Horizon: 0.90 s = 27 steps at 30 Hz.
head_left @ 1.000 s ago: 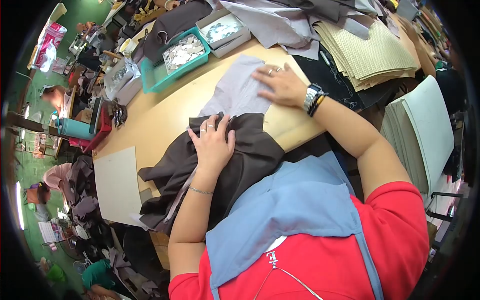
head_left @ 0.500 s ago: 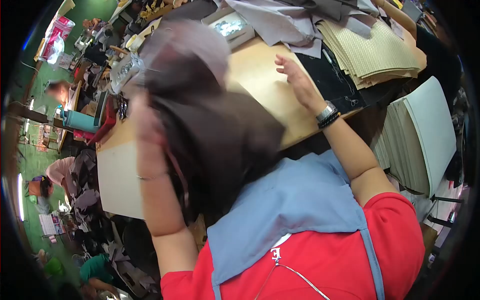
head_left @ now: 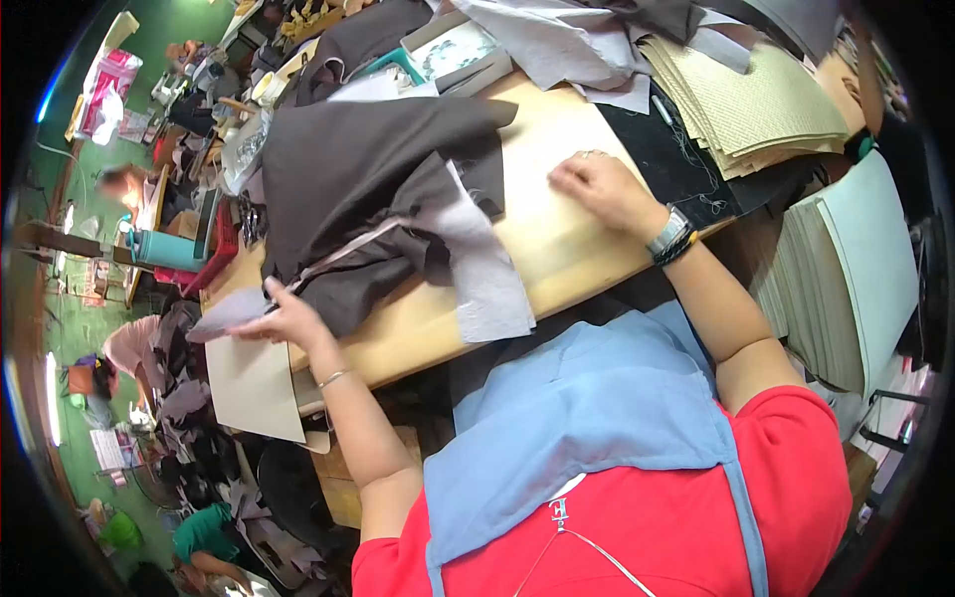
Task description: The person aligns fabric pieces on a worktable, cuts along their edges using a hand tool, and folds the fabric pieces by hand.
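Note:
Dark brown fabric (head_left: 348, 179) lies bunched and partly spread over the left and middle of the wooden table (head_left: 562, 234). A light grey-lilac piece (head_left: 487, 269) is joined to it and reaches down to the table's near edge. At the fabric's lower left corner, my left hand (head_left: 288, 321) is closed on a light piece of its edge. My right hand (head_left: 602, 189) hovers over or rests on the right side of the table, fingers curled together and apart from the fabric; whether anything small is in them cannot be seen.
A grey box (head_left: 453, 55) of small pieces stands at the back beside a teal basket (head_left: 393, 68), partly covered. Stacked woven sheets (head_left: 746, 99) lie back right, above a stack of large boards (head_left: 836, 289). A white board (head_left: 254, 388) is at the left. Other people work farther left.
The dark fabric has been swung over to the left and laid out, now covering part of the teal basket. My left hand moved left and down; my right hand left the lilac cloth and its fingers curled.

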{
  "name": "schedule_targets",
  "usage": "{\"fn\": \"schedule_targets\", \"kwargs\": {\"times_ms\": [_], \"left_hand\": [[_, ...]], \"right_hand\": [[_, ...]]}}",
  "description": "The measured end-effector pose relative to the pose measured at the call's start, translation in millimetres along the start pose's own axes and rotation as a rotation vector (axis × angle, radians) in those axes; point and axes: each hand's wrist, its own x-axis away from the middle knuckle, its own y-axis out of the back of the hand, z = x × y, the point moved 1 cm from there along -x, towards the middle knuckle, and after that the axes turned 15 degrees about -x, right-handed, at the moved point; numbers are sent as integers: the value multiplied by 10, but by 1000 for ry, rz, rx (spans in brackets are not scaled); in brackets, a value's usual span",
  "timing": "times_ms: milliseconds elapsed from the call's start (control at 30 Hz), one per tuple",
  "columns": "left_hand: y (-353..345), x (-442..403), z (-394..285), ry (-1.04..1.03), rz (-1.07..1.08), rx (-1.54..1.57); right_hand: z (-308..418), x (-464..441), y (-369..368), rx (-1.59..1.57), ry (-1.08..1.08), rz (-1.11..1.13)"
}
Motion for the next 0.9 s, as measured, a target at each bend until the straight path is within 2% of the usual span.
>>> {"fn": "schedule_targets", "kwargs": {"times_ms": [67,133,167,267,333,433,467,500,533,567,667,700,800,900], "left_hand": [[168,169,-257,-328,272,262],[560,378,-871,-769,413,500],[688,525,-1064,-901,486,528],[836,923,-1400,-1324,672,530],[989,996,-1651,-1514,820,542],[986,933,-1875,-1502,967,552],[968,889,-1920,-1505,1008,522],[939,869,-1949,-1464,908,650],[925,839,-1966,-1441,912,656],[930,803,-1980,-1419,916,660],[916,757,-1986,-1311,900,726],[902,769,-1966,-1277,892,731],[897,805,-1943,-1215,907,728],[875,867,-1921,-1133,913,774]], "right_hand": [[236,74,-248,452,113,85],[317,147,-514,414,302,62],[331,173,-609,410,364,80],[292,153,-743,374,279,160],[263,120,-639,48,185,237],[442,124,-435,-352,39,266],[555,123,-330,-399,-121,280],[652,129,-218,-446,-280,293],[685,133,-130,-494,-438,306],[460,83,-105,-499,-318,296],[569,103,-60,-1102,-273,333],[541,64,-73,-982,-263,301],[587,37,-201,-354,231,204],[661,13,-281,-261,471,135]]}}
